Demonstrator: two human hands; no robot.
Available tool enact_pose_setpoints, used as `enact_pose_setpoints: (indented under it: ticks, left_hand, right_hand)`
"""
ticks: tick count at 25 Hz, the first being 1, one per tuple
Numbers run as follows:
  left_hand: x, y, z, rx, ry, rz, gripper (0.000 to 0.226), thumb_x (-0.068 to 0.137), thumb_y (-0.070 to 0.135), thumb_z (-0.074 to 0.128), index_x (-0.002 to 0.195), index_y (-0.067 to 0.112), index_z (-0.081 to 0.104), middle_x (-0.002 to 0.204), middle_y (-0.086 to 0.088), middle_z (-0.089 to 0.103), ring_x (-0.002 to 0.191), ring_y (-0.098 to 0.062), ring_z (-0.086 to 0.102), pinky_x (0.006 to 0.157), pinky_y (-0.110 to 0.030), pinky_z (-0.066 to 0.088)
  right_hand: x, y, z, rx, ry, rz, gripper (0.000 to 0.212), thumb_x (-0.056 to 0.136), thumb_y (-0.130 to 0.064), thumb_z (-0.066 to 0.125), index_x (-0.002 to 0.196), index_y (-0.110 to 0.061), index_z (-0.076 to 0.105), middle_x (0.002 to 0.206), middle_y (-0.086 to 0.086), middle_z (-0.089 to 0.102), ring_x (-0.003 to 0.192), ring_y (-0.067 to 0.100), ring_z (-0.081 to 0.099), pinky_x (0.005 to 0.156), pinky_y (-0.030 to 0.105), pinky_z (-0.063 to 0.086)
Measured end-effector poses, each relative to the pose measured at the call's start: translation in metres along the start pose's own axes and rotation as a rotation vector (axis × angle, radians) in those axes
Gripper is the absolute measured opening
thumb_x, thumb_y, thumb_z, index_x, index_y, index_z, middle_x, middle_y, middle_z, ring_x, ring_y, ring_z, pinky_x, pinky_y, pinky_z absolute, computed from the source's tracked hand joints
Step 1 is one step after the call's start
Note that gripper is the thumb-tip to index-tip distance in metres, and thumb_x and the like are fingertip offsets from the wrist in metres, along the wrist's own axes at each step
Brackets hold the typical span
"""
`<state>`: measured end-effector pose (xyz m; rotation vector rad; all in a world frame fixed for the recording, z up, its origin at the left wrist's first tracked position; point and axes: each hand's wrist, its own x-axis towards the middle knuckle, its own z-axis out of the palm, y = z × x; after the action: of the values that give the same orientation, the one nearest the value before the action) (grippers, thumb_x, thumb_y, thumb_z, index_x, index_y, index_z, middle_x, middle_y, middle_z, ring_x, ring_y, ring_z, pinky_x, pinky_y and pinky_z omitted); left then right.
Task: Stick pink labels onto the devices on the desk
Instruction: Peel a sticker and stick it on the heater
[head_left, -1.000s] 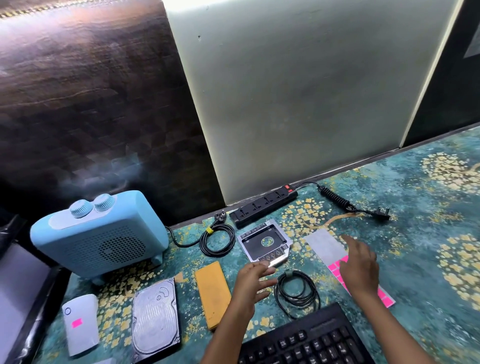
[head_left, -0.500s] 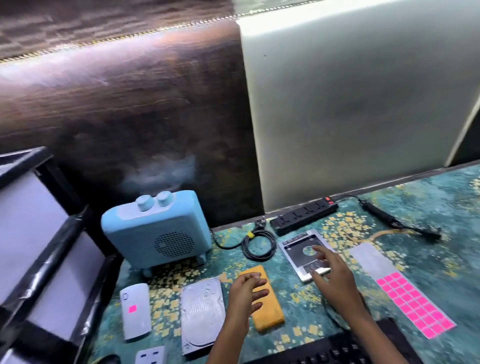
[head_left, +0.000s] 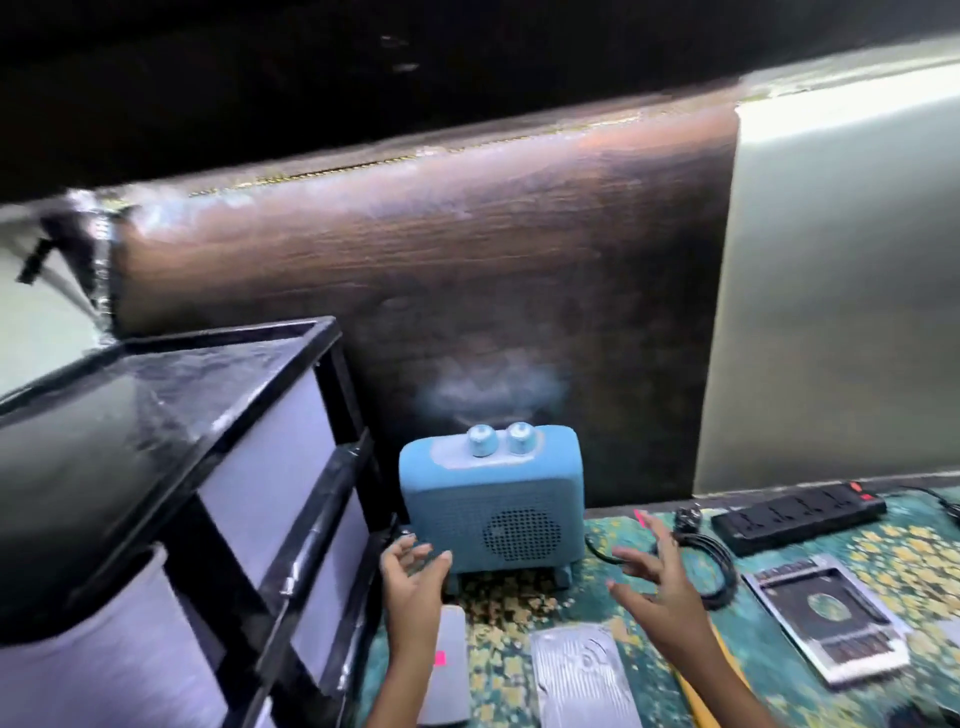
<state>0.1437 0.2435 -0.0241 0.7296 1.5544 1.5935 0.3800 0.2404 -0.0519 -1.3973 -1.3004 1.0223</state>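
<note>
Beside blue heater (head_left: 493, 501), black drawers (head_left: 260, 447), power strip (head_left: 800, 515)

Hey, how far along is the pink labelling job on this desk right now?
Done: the white device carries a pink sticker. In hand: the right hand has a pink label on a fingertip beside the blue heater, with the left hand at the heater's lower left corner. Left: heater, hard drive, drive caddy and power strip show no label.
</note>
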Motion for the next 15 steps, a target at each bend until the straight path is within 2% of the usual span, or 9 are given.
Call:
enact_pose_setpoints:
  ticks: [3, 5, 7, 9, 10, 11, 13, 15]
  left_hand:
    - [0.059, 0.002, -0.017, 0.145, -0.019, 0.074, 0.078, 0.067, -0.008, 0.076, 0.132, 0.004, 0.034, 0.133, -0.020, 0.042, 0.111, -0.028, 0.047, 0.094, -0.039, 0.041]
    - [0.089, -0.001, -0.017, 0.353, -0.172, 0.053, 0.112, 0.050, 0.003, 0.088, 0.142, 0.008, 0.024, 0.145, -0.016, 0.031, 0.129, -0.031, 0.039, 0.107, -0.043, 0.036]
    - [0.102, 0.001, -0.013, 0.446, -0.352, 0.001, 0.135, 0.029, 0.014, 0.092, 0.144, 0.012, 0.020, 0.147, -0.014, 0.031, 0.127, -0.028, 0.041, 0.103, -0.041, 0.043]
    - [0.104, 0.005, -0.008, 0.440, -0.482, -0.076, 0.130, 0.028, 0.003, 0.087, 0.142, 0.007, 0.024, 0.135, -0.013, 0.043, 0.116, -0.021, 0.045, 0.081, -0.021, 0.052]
    - [0.103, 0.007, -0.007, 0.430, -0.497, -0.096, 0.125, 0.030, -0.002, 0.084, 0.140, 0.003, 0.026, 0.125, -0.011, 0.047, 0.111, -0.019, 0.045, 0.069, -0.013, 0.051]
    - [0.107, 0.004, -0.006, 0.409, -0.511, -0.081, 0.125, 0.025, -0.001, 0.080, 0.139, 0.001, 0.028, 0.119, -0.009, 0.047, 0.108, -0.017, 0.044, 0.065, -0.013, 0.049]
    - [0.118, -0.004, -0.003, 0.376, -0.507, -0.049, 0.132, 0.014, 0.014, 0.075, 0.137, -0.001, 0.030, 0.120, -0.007, 0.045, 0.109, -0.017, 0.042, 0.081, -0.022, 0.045]
    - [0.124, -0.008, 0.000, 0.423, -0.508, -0.059, 0.124, 0.021, 0.013, 0.080, 0.135, -0.003, 0.033, 0.126, -0.007, 0.044, 0.115, -0.018, 0.042, 0.094, -0.026, 0.038]
  right_hand:
    - [0.034, -0.013, 0.041, 0.038, -0.060, 0.031, 0.108, 0.075, 0.000, 0.069, 0.137, -0.035, -0.012, 0.136, 0.017, 0.039, 0.122, 0.024, 0.044, 0.100, 0.033, 0.035]
    - [0.050, -0.022, 0.061, 0.069, -0.070, 0.030, 0.119, 0.074, 0.001, 0.069, 0.132, -0.033, -0.029, 0.145, 0.018, 0.027, 0.127, 0.024, 0.037, 0.106, 0.036, 0.029]
    - [0.059, -0.026, 0.073, 0.113, -0.044, 0.020, 0.121, 0.072, 0.008, 0.067, 0.127, -0.037, -0.030, 0.143, 0.012, 0.029, 0.123, 0.018, 0.038, 0.105, 0.032, 0.029]
    - [0.060, -0.026, 0.074, 0.150, -0.031, 0.057, 0.120, 0.073, 0.012, 0.064, 0.132, -0.032, -0.030, 0.134, 0.005, 0.032, 0.118, 0.015, 0.039, 0.100, 0.028, 0.031]
    - [0.059, -0.025, 0.073, 0.154, -0.040, 0.074, 0.119, 0.073, 0.013, 0.063, 0.134, -0.028, -0.031, 0.131, 0.005, 0.033, 0.116, 0.015, 0.039, 0.096, 0.026, 0.032]
    - [0.057, -0.026, 0.071, 0.140, -0.060, 0.080, 0.118, 0.074, 0.014, 0.062, 0.134, -0.026, -0.031, 0.129, 0.004, 0.033, 0.115, 0.014, 0.039, 0.093, 0.023, 0.032]
    - [0.056, -0.028, 0.068, 0.103, -0.106, 0.092, 0.118, 0.075, 0.013, 0.062, 0.134, -0.025, -0.033, 0.126, 0.003, 0.033, 0.114, 0.013, 0.038, 0.091, 0.020, 0.032]
    - [0.055, -0.032, 0.065, 0.104, -0.131, 0.108, 0.117, 0.075, 0.012, 0.062, 0.134, -0.028, -0.032, 0.124, 0.001, 0.032, 0.114, 0.011, 0.036, 0.093, 0.023, 0.031]
